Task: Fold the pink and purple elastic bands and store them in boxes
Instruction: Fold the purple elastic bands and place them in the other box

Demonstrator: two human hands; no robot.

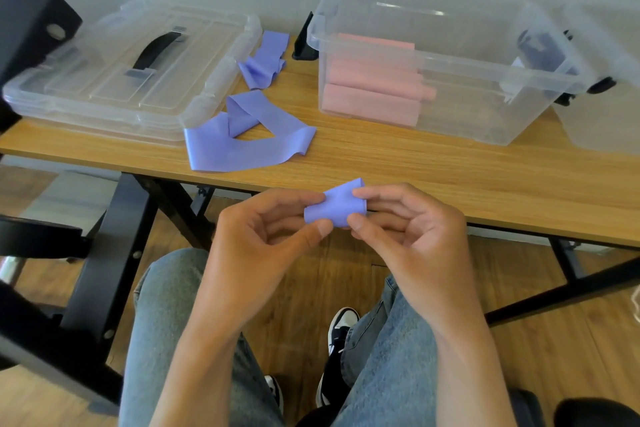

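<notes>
A small folded purple elastic band (337, 205) hangs just in front of the table's near edge. My left hand (258, 239) pinches its left end and my right hand (412, 236) pinches its right end. Two loose purple bands lie on the wooden table (450, 163): one (242, 139) near the front, another (265, 61) further back. A clear box (446, 59) at the back right holds several folded pink bands (374, 87) and something dark at its right end.
A stack of clear lids with a black handle (131, 69) lies at the table's left. Another clear box (606, 80) stands at the far right edge. A black chair (31, 28) is at the left. My knees and shoes are under the table.
</notes>
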